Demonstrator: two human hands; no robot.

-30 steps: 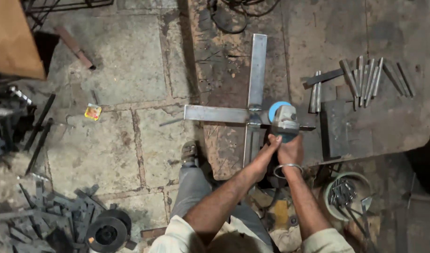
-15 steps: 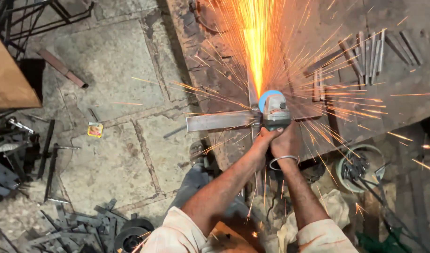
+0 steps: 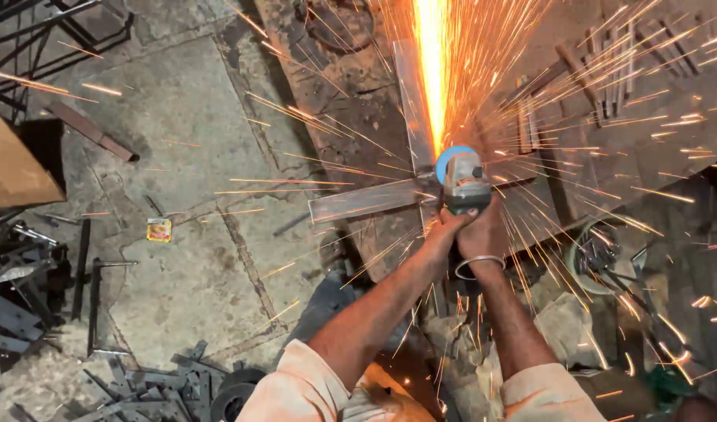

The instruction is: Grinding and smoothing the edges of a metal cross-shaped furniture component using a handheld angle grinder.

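Observation:
An angle grinder [image 3: 462, 180] with a grey body and blue guard presses on the joint of a cross of flat steel bars [image 3: 362, 200] lying on a dark metal worktable [image 3: 351, 117]. Bright orange sparks fan upward and outward from the disc. My left hand [image 3: 444, 227] grips the rear of the grinder from the left. My right hand [image 3: 483, 230], with a metal bangle at the wrist, grips it from the right. The disc itself is hidden by glare.
Several short steel rods [image 3: 609, 70] lie on the table's right part. A bucket of metal pieces [image 3: 601, 254] stands at right. Scrap steel strips [image 3: 139, 383] and brackets [image 3: 30, 266] litter the stone floor at left, near a small yellow packet [image 3: 158, 229].
A second ago the grinder rested on the cross with no sparks. Sparks then burst out and now spread wider; the view has shifted slightly, my hands keep the same grip.

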